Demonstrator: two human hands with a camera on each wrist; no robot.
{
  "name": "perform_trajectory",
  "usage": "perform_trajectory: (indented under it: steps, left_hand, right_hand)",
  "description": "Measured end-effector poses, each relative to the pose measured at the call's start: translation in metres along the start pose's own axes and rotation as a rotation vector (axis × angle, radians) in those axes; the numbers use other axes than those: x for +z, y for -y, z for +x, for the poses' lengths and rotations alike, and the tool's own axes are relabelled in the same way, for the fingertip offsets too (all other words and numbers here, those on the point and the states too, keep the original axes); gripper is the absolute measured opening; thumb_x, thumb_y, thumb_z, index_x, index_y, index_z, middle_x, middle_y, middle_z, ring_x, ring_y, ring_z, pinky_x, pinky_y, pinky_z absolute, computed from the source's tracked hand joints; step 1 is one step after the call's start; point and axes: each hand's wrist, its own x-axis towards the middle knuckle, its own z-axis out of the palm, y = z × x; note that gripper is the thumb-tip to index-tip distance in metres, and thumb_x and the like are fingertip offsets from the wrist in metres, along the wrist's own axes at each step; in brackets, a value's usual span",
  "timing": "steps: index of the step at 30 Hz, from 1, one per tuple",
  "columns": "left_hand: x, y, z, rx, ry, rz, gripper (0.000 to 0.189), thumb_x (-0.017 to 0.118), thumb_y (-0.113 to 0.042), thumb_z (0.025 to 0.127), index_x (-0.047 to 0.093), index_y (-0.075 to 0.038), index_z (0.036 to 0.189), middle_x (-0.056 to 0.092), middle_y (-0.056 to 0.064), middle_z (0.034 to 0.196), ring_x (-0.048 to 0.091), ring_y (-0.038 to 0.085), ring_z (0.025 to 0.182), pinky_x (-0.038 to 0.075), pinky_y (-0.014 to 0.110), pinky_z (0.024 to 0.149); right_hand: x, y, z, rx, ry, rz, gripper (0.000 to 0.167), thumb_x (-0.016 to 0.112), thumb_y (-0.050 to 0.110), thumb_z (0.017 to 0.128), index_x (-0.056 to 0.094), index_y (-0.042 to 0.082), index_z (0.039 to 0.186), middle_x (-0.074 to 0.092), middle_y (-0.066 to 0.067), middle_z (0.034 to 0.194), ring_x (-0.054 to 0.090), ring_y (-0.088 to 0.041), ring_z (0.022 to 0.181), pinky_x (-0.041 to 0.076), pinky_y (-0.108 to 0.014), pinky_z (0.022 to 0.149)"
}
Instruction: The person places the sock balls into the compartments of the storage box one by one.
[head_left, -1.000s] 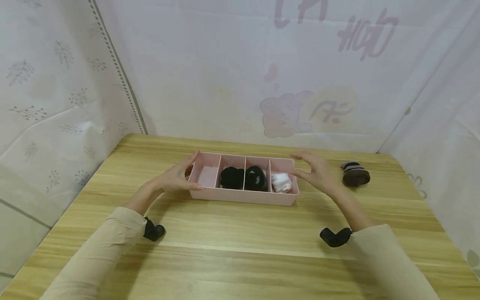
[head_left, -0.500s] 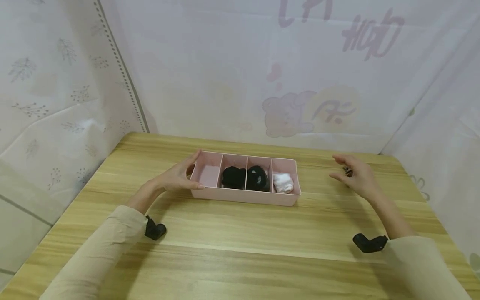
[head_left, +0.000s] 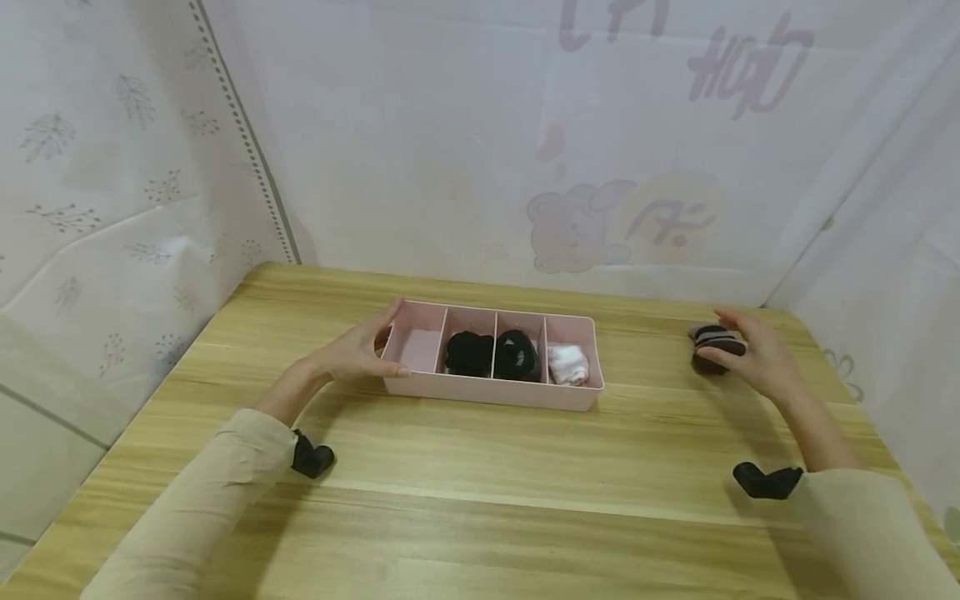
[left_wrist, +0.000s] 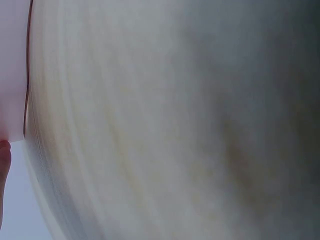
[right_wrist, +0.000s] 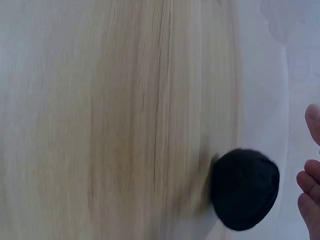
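Observation:
In the head view, my left hand (head_left: 354, 346) grips the left end of a pink box (head_left: 491, 390), thumb on the front wall and fingers at the back. The box has several compartments. From left to right they hold nothing, a black rolled sock (head_left: 470, 353), a black bundle with a shiny patch (head_left: 516, 354) and a white rolled sock (head_left: 567, 365). At the far right, my right hand (head_left: 761, 354) spreads thumb and fingers about a dark rolled sock with grey stripes (head_left: 712, 337). The right wrist view shows this sock (right_wrist: 245, 190) apart from the visible fingertips (right_wrist: 309, 182).
The wooden table (head_left: 480, 467) extends in front of the box to the near side. A pale printed curtain (head_left: 420, 167) stands behind the table's back edge, with more cloth at both sides. A black wrist mount (head_left: 767, 481) sits below each hand.
My right hand has left the right end of the box and moved right to the striped rolled sock. The left hand keeps its grip on the box.

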Motion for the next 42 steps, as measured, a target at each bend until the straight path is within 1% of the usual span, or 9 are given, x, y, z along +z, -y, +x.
perform_trajectory:
  steps: [4,9,15,21,28,32,35,37,42]
  left_hand:
    - [0.0,-0.001,0.0,-0.003,0.001,-0.001,0.115,0.079,-0.016,0.075,-0.008,-0.01,0.151,-0.008,0.017,0.157,0.014,0.039,0.141,0.021,0.052,0.112]
    - [0.0,0.0,0.0,-0.01,0.0,0.003,0.115,0.079,-0.017,0.075,-0.007,-0.011,0.151,-0.008,0.016,0.157,0.014,0.039,0.141,0.022,0.052,0.112]
    - [0.0,0.0,0.0,-0.013,-0.002,0.0,0.115,0.079,-0.016,0.075,-0.007,-0.012,0.151,-0.008,0.016,0.157,0.015,0.039,0.141,0.022,0.052,0.111]
    - [0.001,0.0,0.0,-0.008,0.001,-0.019,0.115,0.079,-0.015,0.075,-0.008,-0.012,0.151,-0.009,0.014,0.157,0.014,0.039,0.141,0.022,0.052,0.112]
    - [0.001,0.0,0.0,-0.007,0.01,-0.03,0.115,0.079,-0.013,0.075,-0.008,-0.011,0.151,-0.01,0.014,0.157,0.012,0.039,0.142,0.02,0.051,0.112]
    - [0.0,0.0,0.0,-0.008,0.002,-0.002,0.116,0.08,-0.016,0.075,-0.007,-0.01,0.151,-0.009,0.015,0.157,0.009,0.037,0.142,0.019,0.052,0.113]
    - [0.0,0.0,0.001,-0.003,-0.005,0.024,0.116,0.08,-0.017,0.074,-0.006,-0.009,0.151,-0.007,0.015,0.157,0.005,0.036,0.143,0.017,0.053,0.113]
    - [0.0,0.0,0.001,0.001,-0.003,0.023,0.116,0.08,-0.017,0.074,-0.006,-0.009,0.151,-0.008,0.015,0.157,0.003,0.035,0.143,0.016,0.053,0.113]
    - [0.0,0.0,0.0,0.0,0.002,-0.005,0.116,0.08,-0.016,0.075,-0.006,-0.01,0.151,-0.009,0.015,0.157,0.005,0.037,0.143,0.016,0.053,0.113]
  right_hand:
    - [-0.002,-0.008,-0.003,0.043,0.034,-0.019,0.072,0.074,0.019,0.082,0.038,-0.015,0.134,0.046,-0.042,0.122,0.042,-0.055,0.11,0.036,-0.065,0.086]
    - [-0.001,-0.017,-0.003,0.062,0.051,-0.04,0.075,0.074,0.022,0.082,0.036,-0.016,0.134,0.043,-0.043,0.124,0.039,-0.056,0.111,0.034,-0.066,0.087]
    - [0.0,-0.026,-0.004,0.106,0.101,-0.026,0.081,0.073,0.025,0.083,0.029,-0.015,0.138,0.038,-0.043,0.128,0.035,-0.057,0.115,0.032,-0.067,0.088]
    - [0.002,-0.032,-0.001,0.14,0.158,0.003,0.091,0.074,0.027,0.082,0.021,-0.014,0.142,0.033,-0.044,0.133,0.031,-0.058,0.12,0.029,-0.069,0.092]
    - [0.004,-0.039,0.0,0.136,0.185,0.003,0.096,0.076,0.027,0.079,0.017,-0.016,0.142,0.028,-0.044,0.137,0.027,-0.059,0.122,0.026,-0.07,0.094]
    - [0.005,-0.042,0.001,0.137,0.197,-0.013,0.098,0.076,0.028,0.079,0.016,-0.016,0.142,0.028,-0.044,0.136,0.027,-0.06,0.121,0.026,-0.07,0.093]
    - [0.006,-0.044,0.002,0.132,0.204,-0.023,0.098,0.077,0.028,0.078,0.017,-0.017,0.142,0.03,-0.045,0.134,0.028,-0.06,0.118,0.028,-0.068,0.091]
    - [0.007,-0.045,0.003,0.127,0.209,-0.027,0.098,0.077,0.028,0.077,0.018,-0.017,0.141,0.03,-0.045,0.132,0.03,-0.06,0.116,0.029,-0.067,0.09]
    - [0.008,-0.046,0.004,0.13,0.239,-0.033,0.098,0.077,0.028,0.077,0.019,-0.018,0.14,0.031,-0.046,0.13,0.03,-0.06,0.115,0.029,-0.067,0.09]
